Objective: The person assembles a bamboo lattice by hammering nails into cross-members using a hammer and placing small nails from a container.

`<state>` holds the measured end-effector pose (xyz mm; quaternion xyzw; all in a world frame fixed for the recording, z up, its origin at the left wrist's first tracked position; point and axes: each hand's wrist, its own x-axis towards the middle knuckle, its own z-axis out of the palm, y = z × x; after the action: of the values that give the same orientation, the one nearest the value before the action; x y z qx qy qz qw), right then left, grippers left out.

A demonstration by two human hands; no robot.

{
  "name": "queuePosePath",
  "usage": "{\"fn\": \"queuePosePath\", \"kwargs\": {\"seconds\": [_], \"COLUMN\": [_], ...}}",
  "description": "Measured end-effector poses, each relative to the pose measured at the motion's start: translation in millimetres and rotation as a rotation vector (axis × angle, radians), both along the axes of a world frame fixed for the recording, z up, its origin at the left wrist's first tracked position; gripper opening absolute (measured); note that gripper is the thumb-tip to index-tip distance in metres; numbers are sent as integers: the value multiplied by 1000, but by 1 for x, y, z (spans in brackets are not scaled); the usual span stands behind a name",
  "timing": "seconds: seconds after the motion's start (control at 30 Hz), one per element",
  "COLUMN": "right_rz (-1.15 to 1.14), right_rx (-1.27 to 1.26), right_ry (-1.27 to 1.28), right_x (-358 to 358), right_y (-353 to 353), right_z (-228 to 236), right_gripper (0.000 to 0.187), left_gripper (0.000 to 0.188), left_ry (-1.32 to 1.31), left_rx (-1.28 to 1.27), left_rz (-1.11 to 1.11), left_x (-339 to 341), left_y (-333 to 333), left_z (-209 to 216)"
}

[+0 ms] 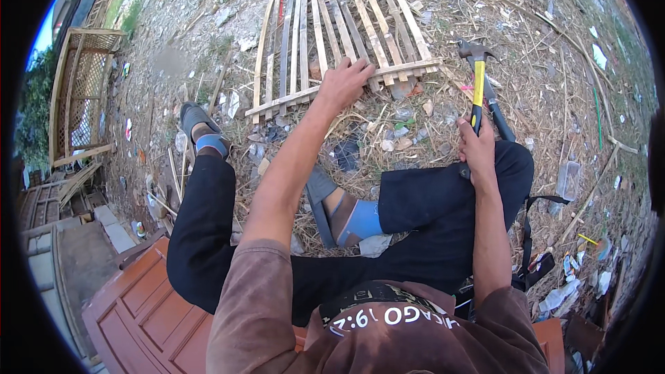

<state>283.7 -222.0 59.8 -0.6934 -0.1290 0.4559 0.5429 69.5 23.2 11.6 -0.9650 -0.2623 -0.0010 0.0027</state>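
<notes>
While the right hand [476, 147] wraps its fingers round the yellow-and-black, metal-headed hammer [478, 90], the left hand [343, 83], fingers bent and slightly spread, rests on the rough, slatted wooden panel [303, 41] lying across gritty, straw-strewn ground [533, 111].

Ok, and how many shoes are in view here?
2: one grey shoe left of the slatted wooden panel, and another grey shoe below the panel, near the picture's centre. Others could be hidden.

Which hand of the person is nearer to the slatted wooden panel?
Left. The left hand rests on the near edge of the slatted wooden panel; the right hand is apart, to its right, holding the hammer.
</notes>
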Motion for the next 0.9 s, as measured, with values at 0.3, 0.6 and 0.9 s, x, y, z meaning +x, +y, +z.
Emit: {"fn": "queuePosePath", "kwargs": {"seconds": [0.3, 0.6, 0.9], "right_rz": [5, -4, 22], "right_rx": [-26, -24, -55], "right_ry": [-38, -19, -55], "right_x": [-1, -1, -1], "right_y": [3, 3, 4], "right_z": [-2, 1, -6], "right_gripper": [17, 21, 20], "left_gripper": [39, 50, 56], "left_ry": [69, 172, 170], "left_rx": [-61, -107, -125], "left_rz": [-22, -107, -20], "left_x": [-7, -40, -48], "left_y": [16, 19, 8], "left_z": [33, 31, 12]}}
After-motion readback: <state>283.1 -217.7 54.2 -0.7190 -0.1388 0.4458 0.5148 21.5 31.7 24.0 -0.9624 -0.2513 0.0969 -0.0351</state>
